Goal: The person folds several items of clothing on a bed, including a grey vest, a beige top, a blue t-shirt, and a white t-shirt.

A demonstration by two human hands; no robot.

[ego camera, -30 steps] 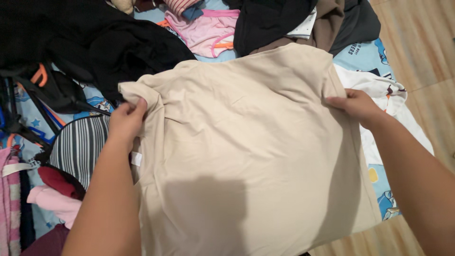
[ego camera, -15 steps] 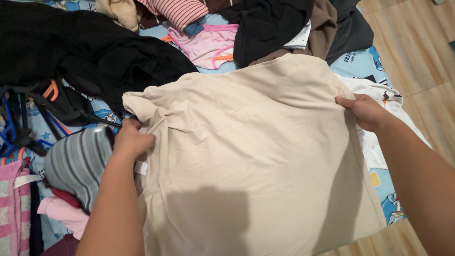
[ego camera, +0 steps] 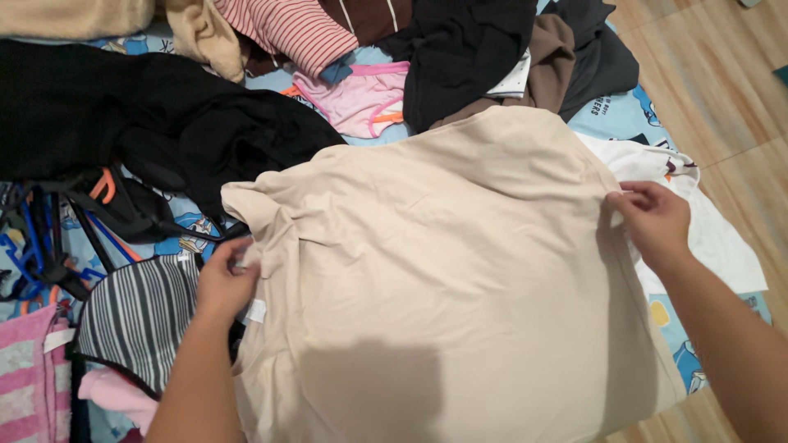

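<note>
A beige shirt [ego camera: 443, 262] lies spread flat over a blue patterned sheet [ego camera: 624, 107]. My left hand [ego camera: 223, 283] grips the shirt's left edge near a small white label [ego camera: 256, 310]. At the opposite side, my right hand [ego camera: 655, 220] pinches the shirt's right edge. Under that edge lies a white printed garment [ego camera: 706, 230].
Heaped clothes ring the shirt: black garments [ego camera: 164, 115] at the upper left, a pink piece [ego camera: 361, 98], a red-striped top [ego camera: 287, 29], a grey-striped garment [ego camera: 135, 316] and pink cloth [ego camera: 29, 377] at the left, coloured hangers [ego camera: 49, 238]. Wooden floor [ego camera: 714, 74] lies to the right.
Both hands have slid down the shirt's side edges toward me. The view has shifted, so the whole pile sits lower in the picture.
</note>
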